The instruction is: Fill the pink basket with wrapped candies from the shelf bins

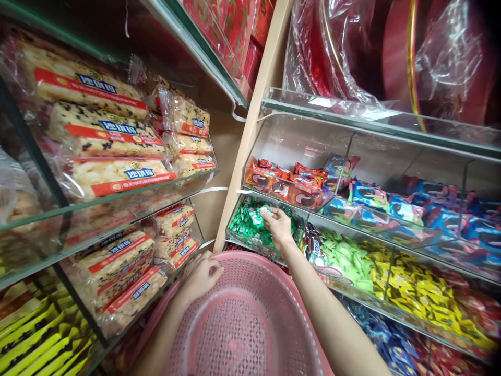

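A pink perforated plastic basket [242, 324] is in front of me, its inside showing only the bare holed bottom and wall. My left hand [201, 274] is closed over its far left rim. Beyond the basket, my right hand [278, 227] reaches into a clear bin of small green-wrapped candies [245, 222]. Its thumb and fingers pinch together at a green and white wrapper among them. The palm side of this hand is hidden.
Packaged sachima bars [113, 130] fill glass shelves at left. Right of the green bin lie light-green packets [344, 256] and yellow packets [422, 282]. Above are red packets [289, 183] and blue packets [407, 206]. A glass shelf edge [352, 120] and wooden post [250, 120] stand close by.
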The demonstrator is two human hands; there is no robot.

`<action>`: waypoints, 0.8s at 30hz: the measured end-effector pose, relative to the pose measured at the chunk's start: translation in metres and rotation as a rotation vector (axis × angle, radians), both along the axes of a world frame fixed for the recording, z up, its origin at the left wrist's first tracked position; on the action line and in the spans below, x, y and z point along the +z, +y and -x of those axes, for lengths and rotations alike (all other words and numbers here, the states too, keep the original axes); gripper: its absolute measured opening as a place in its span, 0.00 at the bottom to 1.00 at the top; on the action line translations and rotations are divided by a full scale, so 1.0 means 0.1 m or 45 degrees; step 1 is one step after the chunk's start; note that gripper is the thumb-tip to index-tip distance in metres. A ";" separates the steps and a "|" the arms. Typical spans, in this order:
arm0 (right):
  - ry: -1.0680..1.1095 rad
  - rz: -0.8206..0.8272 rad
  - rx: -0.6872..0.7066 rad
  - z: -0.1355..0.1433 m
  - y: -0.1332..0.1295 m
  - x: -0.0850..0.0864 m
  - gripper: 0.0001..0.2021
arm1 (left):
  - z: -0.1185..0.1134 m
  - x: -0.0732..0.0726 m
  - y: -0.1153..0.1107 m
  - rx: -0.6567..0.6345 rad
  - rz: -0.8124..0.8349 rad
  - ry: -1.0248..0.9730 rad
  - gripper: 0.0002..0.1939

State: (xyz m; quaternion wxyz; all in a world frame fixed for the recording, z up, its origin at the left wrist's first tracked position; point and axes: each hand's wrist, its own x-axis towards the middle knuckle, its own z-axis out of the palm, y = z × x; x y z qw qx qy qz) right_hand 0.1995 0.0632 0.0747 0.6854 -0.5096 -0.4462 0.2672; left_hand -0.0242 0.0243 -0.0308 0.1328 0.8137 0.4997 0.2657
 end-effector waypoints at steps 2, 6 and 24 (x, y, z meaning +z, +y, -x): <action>0.063 0.032 0.105 0.08 -0.19 0.04 0.22 | 0.00 0.01 0.00 0.003 0.004 0.007 0.16; 0.083 0.100 0.302 0.23 -0.63 -0.13 0.21 | 0.00 0.03 -0.02 0.002 0.002 0.039 0.16; -1.456 0.241 0.850 0.53 -1.46 -1.81 0.08 | -0.08 0.11 -0.11 0.018 -0.080 0.130 0.15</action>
